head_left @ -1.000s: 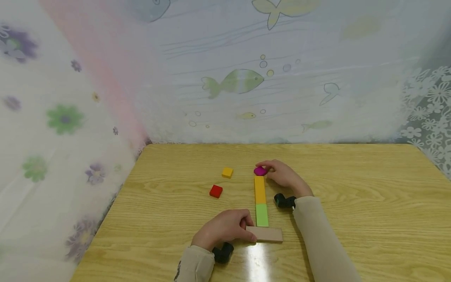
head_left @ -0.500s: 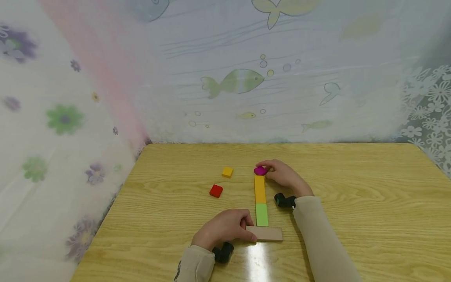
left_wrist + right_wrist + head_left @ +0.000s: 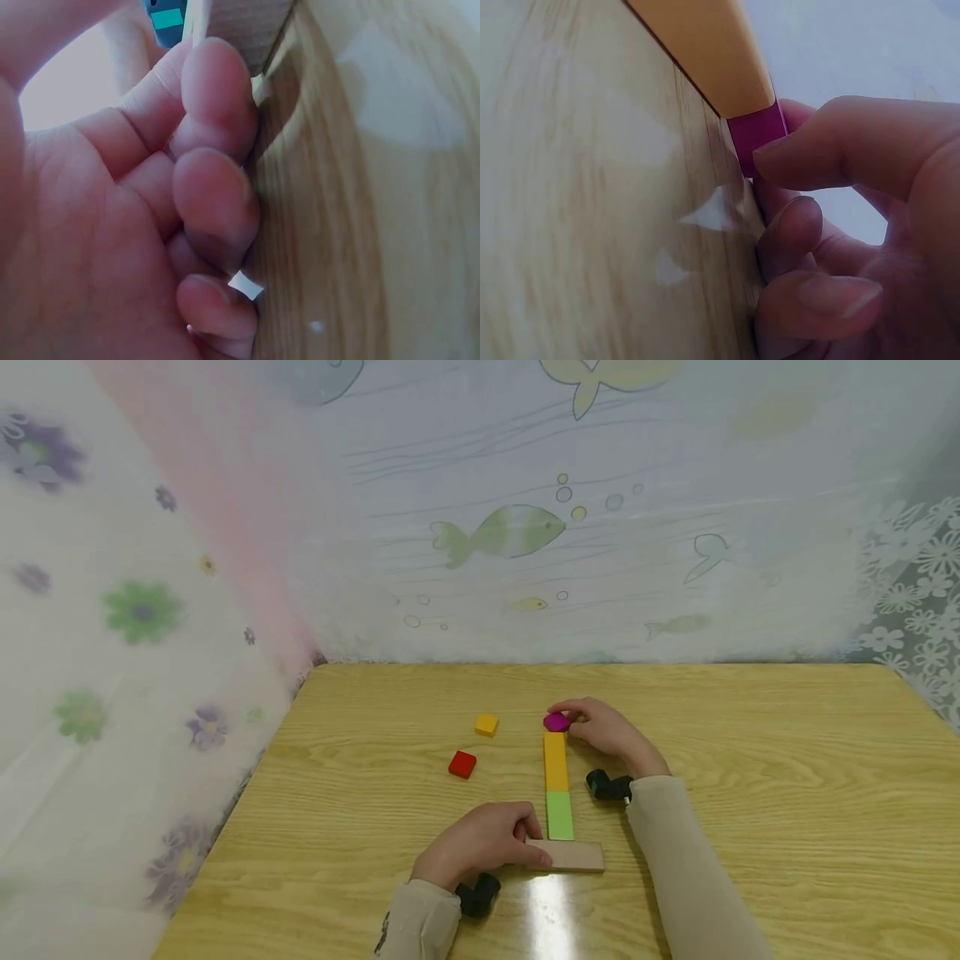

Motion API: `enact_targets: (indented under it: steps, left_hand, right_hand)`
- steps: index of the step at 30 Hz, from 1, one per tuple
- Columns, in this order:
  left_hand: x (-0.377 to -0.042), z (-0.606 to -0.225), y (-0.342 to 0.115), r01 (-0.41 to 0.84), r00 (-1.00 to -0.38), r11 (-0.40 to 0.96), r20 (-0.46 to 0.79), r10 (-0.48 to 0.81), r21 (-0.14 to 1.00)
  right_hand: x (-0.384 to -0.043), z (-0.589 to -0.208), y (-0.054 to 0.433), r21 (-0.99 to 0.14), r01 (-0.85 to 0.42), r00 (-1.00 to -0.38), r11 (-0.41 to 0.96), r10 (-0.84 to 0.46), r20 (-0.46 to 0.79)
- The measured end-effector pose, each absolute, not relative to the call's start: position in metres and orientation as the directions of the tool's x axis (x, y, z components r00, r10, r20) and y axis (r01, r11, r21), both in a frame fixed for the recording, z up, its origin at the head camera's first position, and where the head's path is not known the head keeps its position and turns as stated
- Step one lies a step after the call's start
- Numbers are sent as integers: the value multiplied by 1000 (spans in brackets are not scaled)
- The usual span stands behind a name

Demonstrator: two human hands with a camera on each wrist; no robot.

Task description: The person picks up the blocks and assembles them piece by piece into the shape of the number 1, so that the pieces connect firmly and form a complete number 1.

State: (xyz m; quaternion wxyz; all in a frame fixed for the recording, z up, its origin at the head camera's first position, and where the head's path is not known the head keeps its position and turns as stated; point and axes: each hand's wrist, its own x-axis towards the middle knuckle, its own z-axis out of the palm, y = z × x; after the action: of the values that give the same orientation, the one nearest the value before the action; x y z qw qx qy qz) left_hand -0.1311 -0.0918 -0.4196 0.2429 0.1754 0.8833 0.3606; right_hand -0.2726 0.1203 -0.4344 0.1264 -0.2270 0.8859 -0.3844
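Note:
In the head view a column of blocks lies on the table. My left hand (image 3: 483, 839) pinches the left end of a plain wooden plank (image 3: 577, 856), which lies crosswise at the near end. Beyond the plank comes a light green block (image 3: 559, 815), then a longer orange block (image 3: 555, 762). At the far end my right hand (image 3: 611, 735) pinches a small magenta block (image 3: 556, 722) between thumb and fingers. The right wrist view shows this magenta block (image 3: 756, 135) right against the end of the orange block (image 3: 712, 56). Curled fingertips (image 3: 217, 199) fill the left wrist view, beside the plank's edge.
Left of the column lie a red block (image 3: 462, 765) and, farther back, a small yellow block (image 3: 487, 725). Both sit on the wood-grain table (image 3: 360, 827). A curtain printed with fish (image 3: 517, 531) hangs behind the table's back edge, and a flowered one (image 3: 142, 610) at the left.
The head view has shifted very slightly. Both hands and all the blocks keep their places on the table.

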Motion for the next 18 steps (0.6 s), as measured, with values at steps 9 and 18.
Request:
enact_targets:
  steps: [9, 18]
  left_hand:
    - [-131, -420, -92, 118, -823, 681, -313, 474, 722]
    - [-131, -420, -91, 110, -825, 675, -311, 471, 730]
  right_hand:
    - [-272, -436, 120, -730, -319, -864, 604, -502, -37]
    - [-273, -438, 122, -745, -297, -870, 598, -491, -47]
